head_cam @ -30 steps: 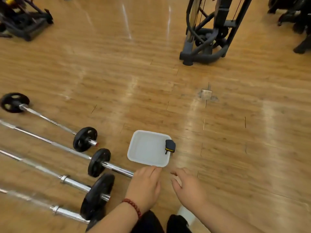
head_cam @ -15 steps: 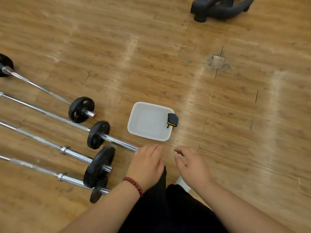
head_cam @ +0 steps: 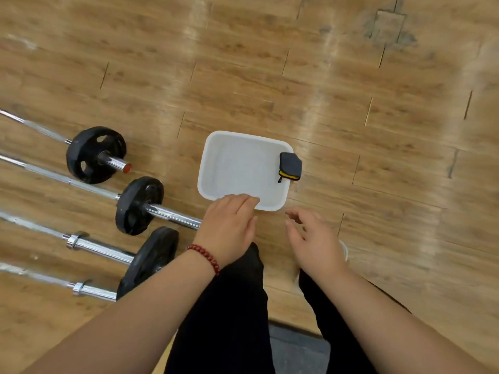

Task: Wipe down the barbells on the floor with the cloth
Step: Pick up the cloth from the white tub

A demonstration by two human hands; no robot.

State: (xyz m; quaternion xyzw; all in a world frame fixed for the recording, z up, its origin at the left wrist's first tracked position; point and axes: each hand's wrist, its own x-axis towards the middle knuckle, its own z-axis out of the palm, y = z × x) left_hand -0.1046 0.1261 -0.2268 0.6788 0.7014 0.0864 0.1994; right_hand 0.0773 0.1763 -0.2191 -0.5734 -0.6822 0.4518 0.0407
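Note:
Several chrome barbells with black plates lie side by side on the wooden floor at the left; the nearest-to-basin one point(head_cam: 140, 205) ends close to my left hand. A white basin point(head_cam: 216, 168) stands on the floor ahead of me. A folded dark grey cloth with a yellow edge point(head_cam: 290, 166) hangs over its right rim. My left hand point(head_cam: 229, 228), with a red bead bracelet, hovers over the basin's near edge, fingers relaxed and empty. My right hand point(head_cam: 313, 241) hangs just right of it, fingers loosely curled, holding nothing.
My dark-trousered legs point(head_cam: 232, 319) fill the bottom centre, with a white shoe tip point(head_cam: 344, 251) beside my right hand. A square patch point(head_cam: 388, 24) is set in the floorboards at the far right. Bare wooden floor lies to the right of the basin.
The view has tilted down and come closer to the floor; the gym machine has left the frame. Both hands have moved forward toward the basin's near edge, still empty.

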